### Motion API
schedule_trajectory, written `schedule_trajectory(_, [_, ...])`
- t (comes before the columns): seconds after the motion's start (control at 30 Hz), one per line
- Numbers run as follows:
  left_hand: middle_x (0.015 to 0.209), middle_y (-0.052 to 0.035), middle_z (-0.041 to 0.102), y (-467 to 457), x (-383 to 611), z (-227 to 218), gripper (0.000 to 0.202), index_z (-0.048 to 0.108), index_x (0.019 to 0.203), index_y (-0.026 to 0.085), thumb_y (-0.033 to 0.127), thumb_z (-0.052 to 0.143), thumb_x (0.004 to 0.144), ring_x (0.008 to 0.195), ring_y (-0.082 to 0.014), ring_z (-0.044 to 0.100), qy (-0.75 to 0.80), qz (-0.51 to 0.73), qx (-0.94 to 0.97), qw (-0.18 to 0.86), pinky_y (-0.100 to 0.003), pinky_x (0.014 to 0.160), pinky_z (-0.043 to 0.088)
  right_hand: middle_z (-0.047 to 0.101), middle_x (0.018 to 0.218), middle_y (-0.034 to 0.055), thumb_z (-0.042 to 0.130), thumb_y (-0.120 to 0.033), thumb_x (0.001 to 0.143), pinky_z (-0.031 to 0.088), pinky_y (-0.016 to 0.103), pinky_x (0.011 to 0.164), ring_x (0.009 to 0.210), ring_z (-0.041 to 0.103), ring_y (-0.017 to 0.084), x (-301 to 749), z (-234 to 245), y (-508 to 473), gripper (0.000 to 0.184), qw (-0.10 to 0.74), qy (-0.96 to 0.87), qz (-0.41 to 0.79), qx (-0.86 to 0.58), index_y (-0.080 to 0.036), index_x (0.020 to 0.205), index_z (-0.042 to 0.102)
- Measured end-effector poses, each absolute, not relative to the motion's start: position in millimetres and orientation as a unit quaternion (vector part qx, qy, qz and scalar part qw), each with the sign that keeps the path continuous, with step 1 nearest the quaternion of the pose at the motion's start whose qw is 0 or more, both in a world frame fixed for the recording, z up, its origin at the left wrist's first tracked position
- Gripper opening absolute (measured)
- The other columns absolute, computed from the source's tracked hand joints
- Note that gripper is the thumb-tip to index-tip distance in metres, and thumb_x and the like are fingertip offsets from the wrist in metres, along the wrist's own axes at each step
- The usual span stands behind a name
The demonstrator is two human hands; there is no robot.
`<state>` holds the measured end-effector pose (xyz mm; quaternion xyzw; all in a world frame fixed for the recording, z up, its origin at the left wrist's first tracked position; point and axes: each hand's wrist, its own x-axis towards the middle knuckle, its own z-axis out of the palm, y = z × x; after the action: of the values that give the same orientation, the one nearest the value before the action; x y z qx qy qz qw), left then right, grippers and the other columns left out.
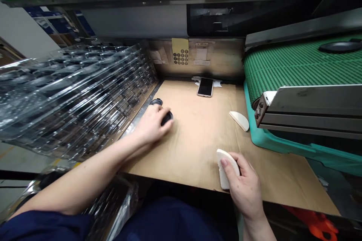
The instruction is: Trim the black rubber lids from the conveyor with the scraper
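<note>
My left hand (151,125) is closed over a small black round part (167,117) on the brown cardboard sheet (198,139). A second black round part (156,102) lies just beyond it, by the metal edge. My right hand (243,184) grips a white half-round pad (224,167) near the sheet's front edge. Another white half-round pad (240,120) lies loose further back on the right.
A tall stack of clear plastic trays (70,90) leans at the left. A phone (205,87) lies at the back of the sheet. At the right, a green conveyor belt (296,67) carries a black disc (341,46), with a metal guard (311,107) in front.
</note>
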<state>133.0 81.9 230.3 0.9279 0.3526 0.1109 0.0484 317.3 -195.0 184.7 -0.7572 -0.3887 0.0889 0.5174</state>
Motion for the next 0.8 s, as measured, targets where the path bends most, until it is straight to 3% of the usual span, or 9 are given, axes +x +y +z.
schedule_trajectory(0.1, [0.125,-0.0208,0.051,137,138,234,0.064,0.058,0.128,0.011,0.062,0.048,0.091,0.125,-0.0398,0.044,0.444,0.127,0.887,0.016,-0.053,0.107,0.039,0.070,0.083,0.0000,0.062,-0.050,0.095,0.053,0.027,0.066,0.072,0.065,0.017,316,186,-195,0.026,0.525,-0.388,0.087,-0.753,-0.024,0.093,0.069])
schedule_trajectory(0.2, [0.122,-0.0218,0.054,175,139,226,0.069,0.061,0.122,0.009,0.067,0.051,0.086,0.120,-0.0396,0.049,0.485,0.108,0.868,0.015,-0.050,0.103,0.042,0.070,0.084,0.0007,0.061,-0.050,0.095,0.053,0.028,0.066,0.073,0.066,0.018,316,184,-195,0.027,0.531,-0.391,0.090,-0.747,-0.024,0.093,0.069])
schedule_trajectory(0.4, [0.127,-0.0243,0.056,197,143,206,0.083,0.063,0.125,0.009,0.077,0.050,0.080,0.123,-0.0418,0.050,0.498,0.071,0.864,0.020,-0.048,0.104,0.041,0.070,0.082,0.0007,0.060,-0.047,0.096,0.053,0.027,0.066,0.072,0.066,0.018,317,183,-194,0.025,0.542,-0.403,0.097,-0.731,-0.023,0.094,0.069])
schedule_trajectory(0.63, [0.129,-0.0247,0.056,208,148,202,0.078,0.060,0.130,0.008,0.068,0.046,0.083,0.128,-0.0445,0.046,0.505,0.053,0.861,0.006,-0.049,0.103,0.041,0.067,0.080,0.0003,0.057,-0.042,0.098,0.051,0.025,0.065,0.071,0.064,0.016,315,188,-193,0.024,0.554,-0.421,0.096,-0.712,-0.022,0.088,0.066])
schedule_trajectory(0.8, [0.129,-0.0223,0.058,221,155,201,0.067,0.061,0.130,0.009,0.059,0.056,0.085,0.126,-0.0419,0.050,0.503,0.049,0.863,-0.007,-0.049,0.101,0.044,0.064,0.080,-0.0002,0.055,-0.039,0.099,0.050,0.025,0.066,0.072,0.064,0.015,314,186,-193,0.022,0.561,-0.421,0.106,-0.705,-0.022,0.087,0.064])
